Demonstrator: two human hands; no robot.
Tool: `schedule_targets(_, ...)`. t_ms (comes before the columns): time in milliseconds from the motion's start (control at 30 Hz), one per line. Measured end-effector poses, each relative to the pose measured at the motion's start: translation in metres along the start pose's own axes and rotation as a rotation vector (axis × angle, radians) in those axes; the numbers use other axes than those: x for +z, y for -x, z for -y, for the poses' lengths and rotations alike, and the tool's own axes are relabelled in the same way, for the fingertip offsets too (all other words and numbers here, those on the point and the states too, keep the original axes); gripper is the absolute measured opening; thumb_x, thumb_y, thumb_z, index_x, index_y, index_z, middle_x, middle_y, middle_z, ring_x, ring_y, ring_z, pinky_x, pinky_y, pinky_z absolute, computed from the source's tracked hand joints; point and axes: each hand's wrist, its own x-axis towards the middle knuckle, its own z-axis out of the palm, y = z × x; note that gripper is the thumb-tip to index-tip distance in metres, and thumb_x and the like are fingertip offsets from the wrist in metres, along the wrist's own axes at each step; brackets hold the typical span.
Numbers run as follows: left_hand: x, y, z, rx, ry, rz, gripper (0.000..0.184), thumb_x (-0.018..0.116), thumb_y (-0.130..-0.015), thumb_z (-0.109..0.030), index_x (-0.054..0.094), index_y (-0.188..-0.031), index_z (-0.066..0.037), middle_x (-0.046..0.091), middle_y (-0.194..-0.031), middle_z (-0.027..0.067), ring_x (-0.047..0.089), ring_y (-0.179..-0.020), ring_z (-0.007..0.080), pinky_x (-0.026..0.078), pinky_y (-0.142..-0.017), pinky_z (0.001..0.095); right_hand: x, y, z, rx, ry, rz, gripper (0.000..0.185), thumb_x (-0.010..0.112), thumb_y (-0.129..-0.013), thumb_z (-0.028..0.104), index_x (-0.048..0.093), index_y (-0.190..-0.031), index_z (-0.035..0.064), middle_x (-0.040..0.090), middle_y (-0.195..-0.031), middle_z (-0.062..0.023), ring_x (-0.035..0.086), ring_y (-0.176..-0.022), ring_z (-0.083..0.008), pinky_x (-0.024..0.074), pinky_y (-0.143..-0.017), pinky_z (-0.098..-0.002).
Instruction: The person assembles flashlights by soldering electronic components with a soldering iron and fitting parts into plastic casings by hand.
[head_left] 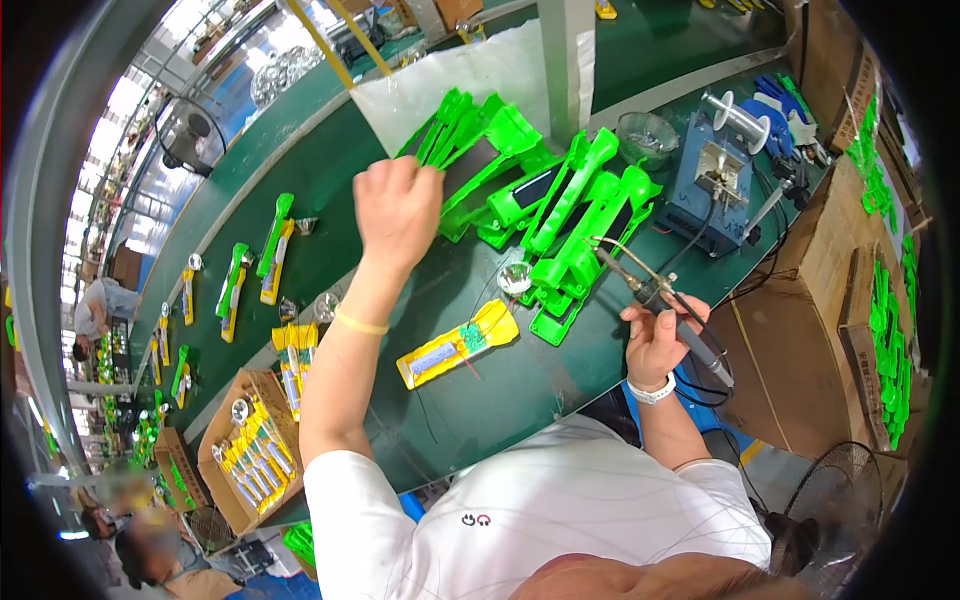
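On the bench [545, 395] before me lies an open casing [455, 345], with a reflector [514, 278] just beyond its right end. Behind these, a heap of casings [585, 205] runs from my left hand [398, 210], at its left edge, toward the soldering iron [705, 350] in my right hand [657, 342]. A bowl [648, 138] stands behind the heap's right side, the soldering station [708, 190] to its right. Left of my left arm, a carton [212, 480] has filled casings [253, 458] in it. Large boxes [800, 330] stand to my right, past the iron.
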Motion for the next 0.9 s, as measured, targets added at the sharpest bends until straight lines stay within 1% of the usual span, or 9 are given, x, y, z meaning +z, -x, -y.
schedule_targets(67, -0.025, 0.033, 0.008, -0.030, 0.106, -0.015, 0.018, 0.073, -0.069, -0.008, 0.061, -0.082, -0.010, 0.052, -0.081, 0.0037, 0.051, -0.077, 0.0238, 0.040, -0.066, 0.0362, -0.003, -0.001, 0.000, 0.020, -0.010, 0.024, 0.037, 0.062, -0.087, 0.023, 0.037, -0.108, 0.0076, 0.051, -0.090, -0.0092, 0.057, -0.053, -0.0178, 0.0491, -0.045, -0.0251)
schedule_targets(200, -0.062, 0.122, 0.015, -0.225, 0.304, 0.373, 0.011, 0.072, -0.071, -0.007, 0.063, -0.077, -0.006, 0.053, -0.075, 0.0067, 0.051, -0.075, 0.0260, 0.042, -0.066, 0.0365, -0.010, -0.003, -0.007, 0.027, -0.017, 0.057, 0.041, 0.063, -0.086, 0.024, 0.037, -0.112, 0.0062, 0.054, -0.092, -0.0110, 0.060, -0.053, -0.0215, 0.0471, -0.042, -0.0245)
schedule_targets(300, -0.076, 0.145, 0.004, -0.269, 0.481, 0.487, 0.018, 0.069, -0.074, -0.005, 0.066, -0.092, -0.005, 0.059, -0.083, 0.0085, 0.055, -0.082, 0.0270, 0.044, -0.073, 0.0363, -0.003, -0.001, -0.008, 0.016, 0.018, 0.062, 0.040, 0.062, -0.086, 0.025, 0.038, -0.111, 0.0056, 0.056, -0.092, -0.0116, 0.061, -0.054, -0.0226, 0.0468, -0.043, -0.0245)
schedule_targets(400, -0.104, 0.149, 0.004, -0.443, 0.556, 0.349, 0.026, 0.063, -0.076, 0.002, 0.064, -0.101, -0.004, 0.061, -0.089, 0.0114, 0.056, -0.089, 0.0303, 0.045, -0.079, 0.0372, -0.005, -0.001, -0.006, 0.008, 0.065, 0.111, 0.040, 0.062, -0.087, 0.026, 0.038, -0.111, 0.0051, 0.056, -0.090, -0.0118, 0.061, -0.054, -0.0221, 0.0476, -0.043, -0.0247)
schedule_targets(433, -0.118, 0.159, 0.010, -0.432, 0.584, 0.444, 0.039, 0.063, -0.076, -0.004, 0.057, -0.114, -0.003, 0.059, -0.107, 0.0156, 0.053, -0.106, 0.0342, 0.041, -0.092, 0.0425, -0.008, 0.000, -0.003, 0.021, 0.076, 0.115, 0.040, 0.062, -0.087, 0.026, 0.038, -0.110, 0.0051, 0.056, -0.090, -0.0120, 0.061, -0.055, -0.0219, 0.0480, -0.044, -0.0250)
schedule_targets(600, -0.141, 0.149, -0.033, -0.342, 0.564, 0.767, 0.074, 0.074, -0.069, -0.035, 0.044, -0.128, -0.001, 0.043, -0.134, 0.0162, 0.036, -0.130, 0.0343, 0.023, -0.108, 0.0524, 0.013, 0.014, 0.002, 0.076, 0.066, 0.123, 0.039, 0.060, -0.088, 0.028, 0.036, -0.110, 0.0059, 0.055, -0.094, -0.0116, 0.062, -0.057, -0.0221, 0.0487, -0.045, -0.0260)
schedule_targets(633, -0.133, 0.153, -0.040, -0.345, 0.545, 0.654, 0.070, 0.074, -0.071, -0.032, 0.046, -0.127, -0.003, 0.050, -0.128, 0.0148, 0.043, -0.125, 0.0319, 0.025, -0.108, 0.0530, 0.022, 0.018, 0.005, 0.122, 0.038, 0.211, 0.037, 0.059, -0.090, 0.027, 0.035, -0.109, 0.0065, 0.053, -0.096, -0.0114, 0.062, -0.060, -0.0222, 0.0495, -0.047, -0.0273)
schedule_targets(800, -0.131, 0.175, -0.011, -0.287, 0.518, 0.582, 0.056, 0.072, -0.073, -0.014, 0.050, -0.124, -0.005, 0.059, -0.118, 0.0113, 0.053, -0.116, 0.0298, 0.027, -0.107, 0.0523, 0.048, 0.035, 0.002, 0.250, -0.017, 0.374, 0.036, 0.063, -0.089, 0.025, 0.035, -0.104, 0.0068, 0.053, -0.082, -0.0098, 0.059, -0.055, -0.0194, 0.0437, -0.043, -0.0241)
schedule_targets(900, -0.137, 0.171, -0.012, -0.284, 0.502, 0.467, 0.053, 0.074, -0.071, -0.013, 0.055, -0.119, -0.005, 0.061, -0.116, 0.0099, 0.057, -0.108, 0.0275, 0.039, -0.094, 0.0456, 0.053, 0.043, -0.003, 0.350, 0.023, 0.431, 0.035, 0.061, -0.090, 0.024, 0.035, -0.105, 0.0061, 0.056, -0.078, -0.0122, 0.059, -0.054, -0.0183, 0.0410, -0.041, -0.0224)
